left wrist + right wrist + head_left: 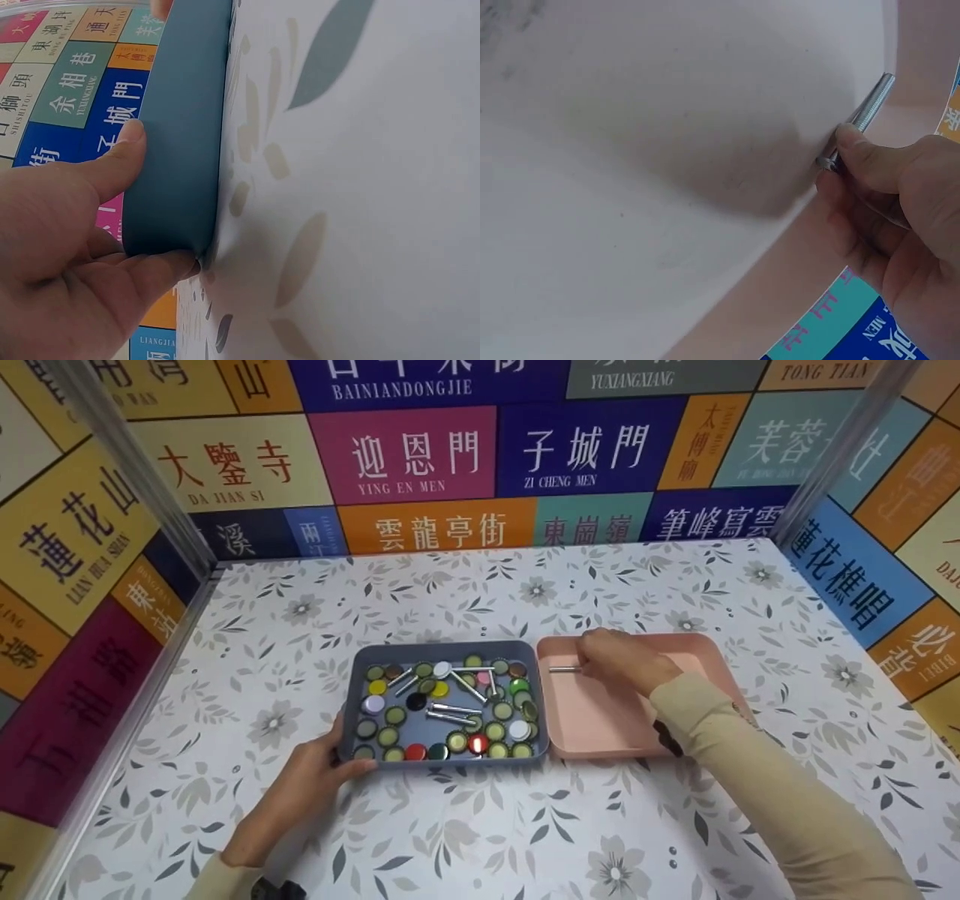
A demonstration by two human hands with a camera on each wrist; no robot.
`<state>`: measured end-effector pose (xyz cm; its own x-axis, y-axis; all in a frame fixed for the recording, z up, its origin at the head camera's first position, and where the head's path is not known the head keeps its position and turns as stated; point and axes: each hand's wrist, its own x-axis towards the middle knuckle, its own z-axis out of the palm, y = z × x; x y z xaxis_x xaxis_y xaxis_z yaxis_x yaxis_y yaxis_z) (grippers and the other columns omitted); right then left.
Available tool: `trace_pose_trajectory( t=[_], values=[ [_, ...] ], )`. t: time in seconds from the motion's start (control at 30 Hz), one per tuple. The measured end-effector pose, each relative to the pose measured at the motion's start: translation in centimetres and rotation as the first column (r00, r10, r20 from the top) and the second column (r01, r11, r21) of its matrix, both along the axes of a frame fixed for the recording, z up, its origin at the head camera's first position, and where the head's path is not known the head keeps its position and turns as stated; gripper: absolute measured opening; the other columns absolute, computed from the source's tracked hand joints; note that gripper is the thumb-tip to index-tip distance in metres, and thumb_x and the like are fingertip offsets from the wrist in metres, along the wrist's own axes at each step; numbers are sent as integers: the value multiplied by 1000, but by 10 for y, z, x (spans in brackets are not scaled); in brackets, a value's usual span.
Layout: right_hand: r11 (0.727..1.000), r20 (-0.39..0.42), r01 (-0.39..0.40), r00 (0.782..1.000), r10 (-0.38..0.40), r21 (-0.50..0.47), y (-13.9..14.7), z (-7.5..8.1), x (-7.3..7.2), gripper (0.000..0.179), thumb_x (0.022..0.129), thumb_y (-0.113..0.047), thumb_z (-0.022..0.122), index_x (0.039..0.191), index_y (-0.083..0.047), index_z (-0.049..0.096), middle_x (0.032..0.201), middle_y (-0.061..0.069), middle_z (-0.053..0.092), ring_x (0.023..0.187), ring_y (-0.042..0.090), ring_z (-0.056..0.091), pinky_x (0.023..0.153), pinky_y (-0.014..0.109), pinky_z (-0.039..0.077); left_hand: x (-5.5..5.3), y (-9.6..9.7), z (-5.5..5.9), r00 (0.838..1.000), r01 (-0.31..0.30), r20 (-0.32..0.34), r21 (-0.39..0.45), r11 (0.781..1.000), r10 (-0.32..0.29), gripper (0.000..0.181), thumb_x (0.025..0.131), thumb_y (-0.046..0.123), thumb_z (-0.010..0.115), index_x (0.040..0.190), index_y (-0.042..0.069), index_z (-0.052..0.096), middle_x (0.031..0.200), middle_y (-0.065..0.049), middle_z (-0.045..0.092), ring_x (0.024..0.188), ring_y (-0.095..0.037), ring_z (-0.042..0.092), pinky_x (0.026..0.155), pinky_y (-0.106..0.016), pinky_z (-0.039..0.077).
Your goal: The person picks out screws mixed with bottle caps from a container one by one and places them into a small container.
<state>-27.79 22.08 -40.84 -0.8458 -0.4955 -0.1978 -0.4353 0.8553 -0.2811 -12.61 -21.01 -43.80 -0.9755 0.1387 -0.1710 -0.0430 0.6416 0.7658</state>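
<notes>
The right hand (pixel 619 658) has its thumb and fingers (pixel 866 154) pinching a silver metal threaded bolt (pixel 873 106) within the shallow pink rectangular tray (pixel 615 716); whether the bolt touches the tray floor I cannot tell. The left hand (pixel 319 765) grips the near left corner of the blue-grey rectangular tray (pixel 424 730) just beside it, where loose silver bolts (pixel 455 709) lie among multicoloured round bottle caps (pixel 394 715). Both trays sit on the white leaf-patterned table (pixel 480 840).
</notes>
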Motion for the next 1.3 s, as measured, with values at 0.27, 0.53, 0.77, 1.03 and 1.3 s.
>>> trace_pose_trajectory(
  t=[0.27,0.53,0.77,1.03,1.3],
  values=[
    [998,-108,-57,992,60,29,-1,3,-4,4,81,2,70,82,2,73,78,15,70,65,22,57,59,33,48,0,1,1,1000,-7,15,-6,1000,7,86,93,27,72,159,4,21,135,-20,64,121,-28,64,109,-48,45],
    [996,-169,-75,982,81,39,-4,12,-3,7,84,-7,76,79,-2,73,79,13,71,72,27,63,67,42,55,-1,1,-1,1000,-14,10,-15,1000,14,87,93,26,73,158,1,21,132,-19,66,119,-26,66,105,-45,48],
    [995,-201,-78,976,88,57,-11,21,0,8,87,-8,75,80,-4,74,83,11,70,74,24,62,67,40,54,-1,1,-3,1000,-15,-12,1,1000,15,88,92,24,74,158,1,21,131,-21,66,119,-28,66,106,-45,48],
    [992,-257,-116,958,125,50,-23,27,7,10,89,-11,75,84,-3,73,83,10,66,73,24,61,67,40,53,-1,0,-3,1000,-5,-21,-15,1000,4,88,92,24,73,158,0,20,133,-21,65,121,-30,65,108,-46,47],
    [985,-299,-167,939,169,32,-36,30,15,9,88,-12,77,89,-4,75,88,10,68,79,27,66,69,42,56,-2,0,-4,1000,2,-21,1,1000,-2,89,92,24,74,157,-2,19,135,-22,63,122,-30,64,108,-45,47]
  ],
)
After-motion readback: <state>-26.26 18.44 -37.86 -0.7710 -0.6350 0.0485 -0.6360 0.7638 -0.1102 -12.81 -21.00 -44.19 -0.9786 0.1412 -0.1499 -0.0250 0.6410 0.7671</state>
